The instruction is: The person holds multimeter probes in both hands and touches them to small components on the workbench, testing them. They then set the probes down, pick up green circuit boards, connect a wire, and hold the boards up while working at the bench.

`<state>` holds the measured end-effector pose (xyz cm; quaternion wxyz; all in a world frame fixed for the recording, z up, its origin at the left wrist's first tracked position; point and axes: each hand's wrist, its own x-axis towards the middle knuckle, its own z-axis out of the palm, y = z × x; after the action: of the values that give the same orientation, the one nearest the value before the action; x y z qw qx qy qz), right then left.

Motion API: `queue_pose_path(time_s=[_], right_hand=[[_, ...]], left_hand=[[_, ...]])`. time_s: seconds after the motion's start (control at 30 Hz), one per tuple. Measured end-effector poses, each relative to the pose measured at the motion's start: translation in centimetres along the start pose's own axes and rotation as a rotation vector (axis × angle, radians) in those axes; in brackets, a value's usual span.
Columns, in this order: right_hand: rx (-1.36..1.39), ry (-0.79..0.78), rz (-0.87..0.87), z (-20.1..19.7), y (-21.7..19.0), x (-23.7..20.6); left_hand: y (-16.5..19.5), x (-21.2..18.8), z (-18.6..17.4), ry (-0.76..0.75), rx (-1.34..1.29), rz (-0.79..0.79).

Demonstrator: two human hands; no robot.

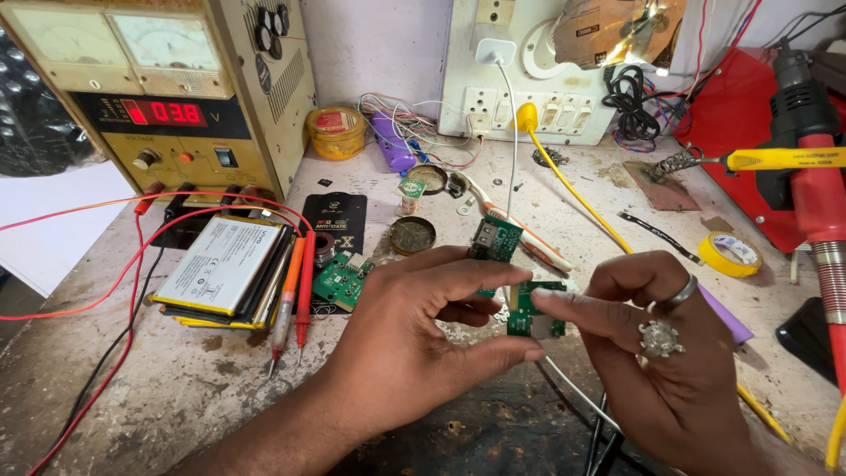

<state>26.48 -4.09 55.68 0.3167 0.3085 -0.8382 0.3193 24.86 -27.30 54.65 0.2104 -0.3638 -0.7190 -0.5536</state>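
Observation:
A small green circuit board (531,310) sits between my two hands over the worn workbench. My left hand (414,339) pinches its left side with thumb and forefinger. My right hand (656,353), wearing two rings, grips the board's right edge with its fingertips. A second green board with a metal socket (493,238) shows just above my left fingers; whether a hand holds it I cannot tell. Another green board (339,280) lies on the bench to the left.
A bench power supply (167,97) with red display stands back left, red leads (132,264) trailing. A battery stack (225,269) and probe pens (295,295) lie left. Solder tin (411,234), yellow tape roll (734,253), hot-air gun (815,176), soldering iron (775,159) and wall sockets (529,110) surround.

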Motion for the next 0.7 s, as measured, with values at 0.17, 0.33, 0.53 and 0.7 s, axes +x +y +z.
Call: queue_pose_path(time_s=[0.17,0.33,0.53,0.7], right_hand=[[-0.063,-0.061,-0.021,-0.1,-0.4,0.3],[0.021,-0.070,-0.085,-0.2,-0.2,-0.2],[0.080,0.032,0.010,-0.6,1.4,-0.5],[0.077,-0.045,0.071,-1.1,2.4,-0.9]], left_hand=[[0.1,0.0,-0.1,-0.003,-0.026,0.029],[-0.1,-0.1,-0.2,-0.001,0.012,0.022],[-0.1,0.0,-0.1,0.029,-0.014,0.032],[-0.2,0.1,0.0,0.039,-0.032,-0.014]])
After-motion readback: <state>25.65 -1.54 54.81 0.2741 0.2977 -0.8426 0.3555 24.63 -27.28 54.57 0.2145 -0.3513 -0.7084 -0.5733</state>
